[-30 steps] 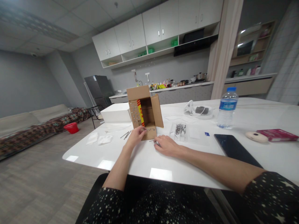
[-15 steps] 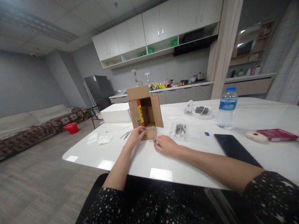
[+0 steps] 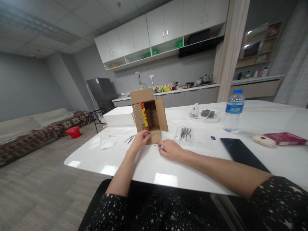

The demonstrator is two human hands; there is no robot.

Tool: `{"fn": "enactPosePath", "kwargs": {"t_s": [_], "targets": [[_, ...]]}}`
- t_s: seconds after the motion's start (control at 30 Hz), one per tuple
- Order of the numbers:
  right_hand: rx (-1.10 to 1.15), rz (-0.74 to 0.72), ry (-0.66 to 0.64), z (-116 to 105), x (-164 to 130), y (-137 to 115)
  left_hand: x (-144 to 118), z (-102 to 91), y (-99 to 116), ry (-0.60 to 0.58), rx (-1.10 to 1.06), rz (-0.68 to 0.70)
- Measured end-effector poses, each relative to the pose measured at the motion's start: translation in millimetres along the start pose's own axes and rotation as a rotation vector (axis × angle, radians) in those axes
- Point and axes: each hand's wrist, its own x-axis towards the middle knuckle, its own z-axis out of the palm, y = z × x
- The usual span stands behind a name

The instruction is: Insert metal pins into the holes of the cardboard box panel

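water bottle (image 3: pixel 234 111), dark tablet (image 3: pixel 242 154), red book (image 3: pixel 285 138) (far right), white box (image 3: pixel 119 116)

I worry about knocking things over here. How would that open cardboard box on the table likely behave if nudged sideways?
The cardboard box lies on its side, open toward the camera, and looks nearly empty, so it is probably light and would slide easily on the glossy table. Its flaps would likely flex. The left hand touching the lower flap may steady it somewhat.

One cardboard box (image 3: pixel 148 115), one water bottle (image 3: pixel 234 111), two tissues (image 3: pixel 102 143), one white box (image 3: pixel 119 116).
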Motion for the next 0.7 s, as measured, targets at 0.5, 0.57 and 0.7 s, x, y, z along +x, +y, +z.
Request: {"fn": "enactPosePath", "kwargs": {"t_s": [0.5, 0.57, 0.7], "targets": [[-0.003, 0.003, 0.001, 0.5, 0.1, 0.1, 0.9, 1.2, -2.1, 0.000, -0.005, 0.008], [-0.003, 0.007, -0.003, 0.7, 0.3, 0.1, 1.5, 1.7, -3.3, -0.002, -0.006, 0.009], [0.002, 0.001, 0.010, 1.6, 0.7, 0.5, 1.6, 1.9, -3.7, -0.009, -0.007, 0.008]]}}
